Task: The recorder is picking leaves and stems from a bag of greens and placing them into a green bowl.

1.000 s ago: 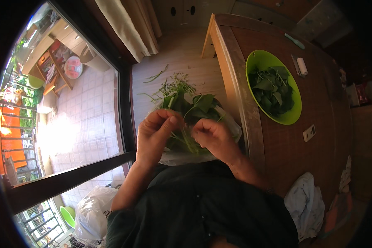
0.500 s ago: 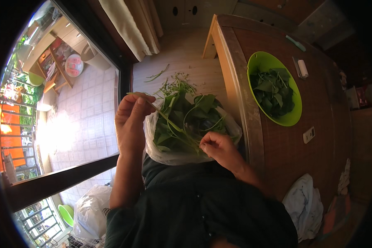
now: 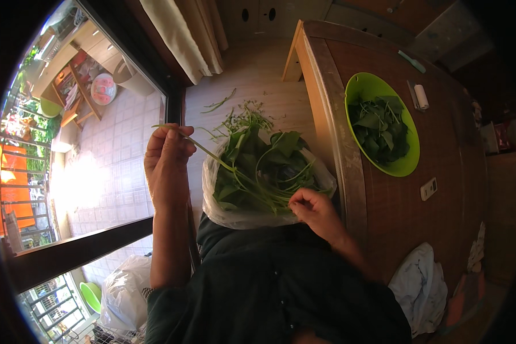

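A clear plastic bag [image 3: 235, 213] full of leafy green stalks [image 3: 264, 166] rests on my lap. My left hand [image 3: 166, 163] is raised to the left of the bag and pinches a long thin green stem [image 3: 203, 148] that runs down into the greens. My right hand [image 3: 315, 209] is closed at the bag's right rim, its fingers on the ends of several stalks. A green bowl [image 3: 408, 166] holding picked leaves [image 3: 378, 129] stands on the wooden table [image 3: 384, 229] to my right.
Loose stems and scraps [image 3: 235, 112] lie on the floor beyond the bag. A curtain [image 3: 183, 34] hangs by the glass door [image 3: 86, 172] at left. On the table are a small white roll [image 3: 421, 96], a white block [image 3: 429, 188] and a pale cloth [image 3: 421, 286].
My left hand has pulled up and away to the left, drawing a long stem out of the bundle. My right hand stays at the bag's right side.
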